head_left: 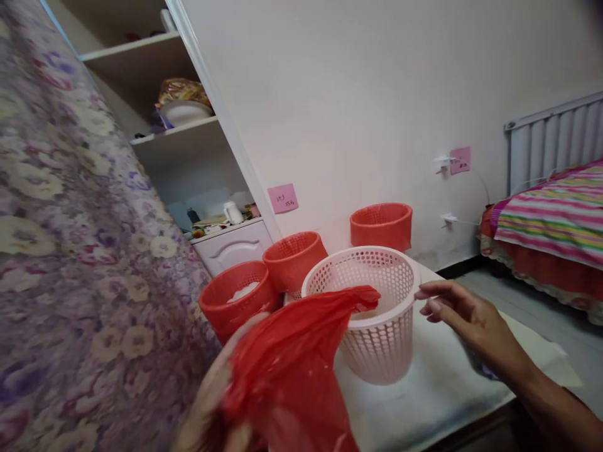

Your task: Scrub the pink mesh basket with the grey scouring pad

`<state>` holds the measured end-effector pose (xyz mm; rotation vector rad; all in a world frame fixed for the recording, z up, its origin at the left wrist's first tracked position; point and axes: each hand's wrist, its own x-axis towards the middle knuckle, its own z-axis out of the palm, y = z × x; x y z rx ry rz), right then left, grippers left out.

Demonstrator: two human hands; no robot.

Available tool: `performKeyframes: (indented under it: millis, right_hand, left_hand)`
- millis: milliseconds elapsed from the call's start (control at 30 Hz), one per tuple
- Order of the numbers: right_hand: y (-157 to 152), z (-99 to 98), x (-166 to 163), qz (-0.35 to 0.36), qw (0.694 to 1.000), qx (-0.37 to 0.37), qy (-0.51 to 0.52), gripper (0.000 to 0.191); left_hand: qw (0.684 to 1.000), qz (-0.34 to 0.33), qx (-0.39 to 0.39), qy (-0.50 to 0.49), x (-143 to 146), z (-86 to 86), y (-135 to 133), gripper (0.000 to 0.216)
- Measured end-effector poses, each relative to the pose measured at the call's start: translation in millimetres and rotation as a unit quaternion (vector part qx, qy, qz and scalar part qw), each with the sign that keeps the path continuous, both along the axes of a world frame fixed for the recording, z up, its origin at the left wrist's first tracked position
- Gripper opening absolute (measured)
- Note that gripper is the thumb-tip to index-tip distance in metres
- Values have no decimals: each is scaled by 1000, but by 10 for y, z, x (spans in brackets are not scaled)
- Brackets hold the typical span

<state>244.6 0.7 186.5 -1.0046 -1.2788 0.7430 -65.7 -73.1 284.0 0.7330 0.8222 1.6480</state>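
My left hand (210, 386) is closed around a thin red plastic bag (301, 358), which hangs loose and crumpled in front of me; the bag covers most of its fingers. One gathered end of the bag reaches over the near rim of a white perforated wastebasket (377, 351). Just right of that basket's rim is my right hand (471, 320), fingers stretched out and holding nothing. Its fingertips are very near the rim; whether they touch it I cannot tell. The inside of the basket shows bare mesh walls.
Behind stand red-lined baskets: one at the left (235, 301) with something white inside, a second basket (294, 260) beside it, a third basket (381, 229) near the wall. They stand around the pale table (438, 389). A floral curtain (94, 282) hangs left; a bed (556, 220) is right.
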Motion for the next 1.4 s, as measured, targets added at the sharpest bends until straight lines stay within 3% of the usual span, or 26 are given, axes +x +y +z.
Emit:
performKeyframes:
  millis: [167,267,400,500,600,700,800,933,1000,1133,1233,1300,1400]
  right_hand:
    - [-210,185,-141,102,994,7,-25,36]
    - [-282,308,-200,165,985,42,-10,48]
    - [-313,468,-350,211,976,51,28,57]
    - [-309,527,-518,202,978,33,41,36]
    - [-297,500,-673,199,978,37,52,16]
    - [-283,416,-784,217,973,40,69,11]
    - [-269,330,-838,227,971,41,68,13]
    - [-253,225,-767,211,969,33,126,13]
    - [-240,144,-660,170,962,17,212,14]
    - [-208,-136,-400,117,889,-55,439,20]
    - [-202,-381,-279,128,850,-100,501,20]
    - [-216,-490,-238,131,863,-113,474,21]
    - [-281,-527,-162,109,937,-79,322,38]
  left_hand:
    - [980,-166,64,89,210,57,310,49]
    - [955,-218,96,177,382,43,484,53]
    - [942,-180,121,255,590,14,599,41]
    - [929,-160,152,296,679,-18,579,39]
    - [926,-144,167,306,716,-86,514,54]
    - [922,-107,140,346,729,-199,473,74]
    - [914,-32,89,394,731,-296,496,61]
    - [952,-13,76,297,657,-313,573,37]
    - [971,-19,64,230,572,-296,601,34]
    - [999,-5,13,45,385,-332,645,36]
    - [999,-9,-18,-46,263,-494,693,33]
    - [995,-55,-34,-77,182,-652,731,31]
    - [987,-121,-59,-91,94,-856,772,30]
